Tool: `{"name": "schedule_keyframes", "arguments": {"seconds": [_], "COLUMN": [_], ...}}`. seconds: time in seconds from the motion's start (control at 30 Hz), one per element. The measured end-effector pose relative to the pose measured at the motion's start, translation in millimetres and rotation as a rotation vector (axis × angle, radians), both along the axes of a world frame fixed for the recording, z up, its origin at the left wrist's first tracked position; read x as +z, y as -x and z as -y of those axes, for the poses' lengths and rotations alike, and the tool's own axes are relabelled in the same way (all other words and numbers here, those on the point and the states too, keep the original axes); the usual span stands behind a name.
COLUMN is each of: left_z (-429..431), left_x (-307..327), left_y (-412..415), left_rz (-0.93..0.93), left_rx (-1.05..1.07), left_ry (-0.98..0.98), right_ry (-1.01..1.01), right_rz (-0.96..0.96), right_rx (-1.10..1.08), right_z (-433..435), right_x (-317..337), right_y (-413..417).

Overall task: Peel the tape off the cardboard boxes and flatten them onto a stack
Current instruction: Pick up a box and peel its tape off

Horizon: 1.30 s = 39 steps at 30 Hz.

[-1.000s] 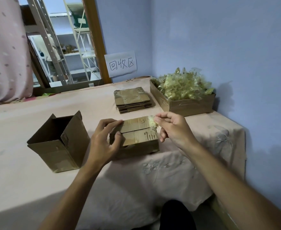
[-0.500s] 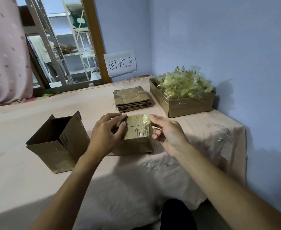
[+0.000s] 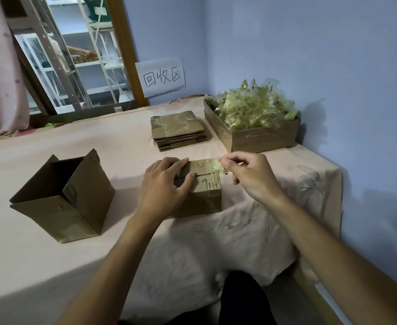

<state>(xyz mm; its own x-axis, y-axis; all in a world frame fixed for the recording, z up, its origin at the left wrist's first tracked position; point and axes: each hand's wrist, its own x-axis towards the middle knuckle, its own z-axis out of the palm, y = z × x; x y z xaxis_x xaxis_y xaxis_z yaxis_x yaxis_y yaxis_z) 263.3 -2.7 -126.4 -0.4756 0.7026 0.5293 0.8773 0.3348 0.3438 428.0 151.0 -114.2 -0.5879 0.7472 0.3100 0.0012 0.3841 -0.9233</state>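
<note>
- Head view, near the middle of the tablecloth [image 3: 122,141]: the taped box [image 3: 204,195] sits closed, the left hand [image 3: 164,188] laid over its top left with fingers fairly straight, pressing it down.
- At the box's far right top edge, the right hand [image 3: 251,177] pinches a lifted end of clear tape [image 3: 216,165] between thumb and forefinger.
- Risk: thin, yellowed tape may well tear if yanked sideways, leaving a strip along the seam to pick at again.
- Risk: a hard pull could drag the light box across the cloth or strip off its paper face if the left hand eases up.
- Risk: loose tape may cling to the fingers (it looks sticky).
- Containers: the open box [image 3: 61,198] at left stands flaps up, with nothing visible in its dark inside.
- The shallow carton [image 3: 263,139] at right rear is heaped with crumpled peeled tape [image 3: 251,109].
- Just left of it lies the stack [image 3: 177,131] of flattened boxes.
</note>
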Motion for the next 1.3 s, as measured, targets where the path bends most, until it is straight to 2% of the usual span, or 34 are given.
{"name": "schedule_keyframes", "arguments": {"seconds": [0.1, 0.23, 0.3, 0.37, 0.43, 0.5, 0.57, 0.7, 0.77, 0.8, 0.87, 1.0, 1.17, 1.3], "left_z": [1, 5, 4, 1, -2, -4, -4, -5, -6, -6, -7, -9, -11, -9], "left_x": [-1, -2, -4, -3, -2, -2, -2, 0, 2, 2, 4, 4, 7, 6], "left_y": [2, 3, 2, 2, 3, 5, 6, 7, 8, 9, 11, 18, 22, 22], "left_rz": [0.027, 0.033, 0.023, 0.013, 0.019, 0.017, 0.016, 0.015, 0.005, -0.005, -0.014, -0.021, -0.029, -0.039], "left_rx": [0.001, -0.001, -0.001, 0.007, 0.010, 0.009, 0.012, 0.001, -0.006, -0.010, -0.022, -0.065, -0.123, -0.138], "left_ry": [-0.029, -0.042, -0.023, -0.008, -0.009, 0.002, 0.012, 0.017, 0.032, 0.038, 0.048, 0.034, 0.043, 0.027], "right_ry": [0.248, 0.857, 0.964, 0.953, 0.845, 0.617, 0.250, -0.648, -0.960, -1.043, -1.094, -1.009, -0.840, -0.792], "right_rz": [-0.092, -0.211, -0.186, -0.163, -0.137, -0.109, -0.053, 0.109, 0.174, 0.201, 0.231, 0.335, 0.379, 0.410], "right_rx": [0.064, 0.228, 0.278, 0.281, 0.241, 0.160, 0.044, -0.172, -0.132, -0.090, 0.004, 0.186, 0.252, 0.339], "right_z": [2, 0, -5, -8, -10, -12, -13, -3, 1, 3, 5, 10, 4, 5], "right_x": [-1, -3, -10, -19, -24, -26, -27, -20, -11, -7, 0, 5, 11, 18], "right_y": [3, 3, 3, 5, 5, 3, 1, -7, -11, -12, -12, -13, -15, -15]}}
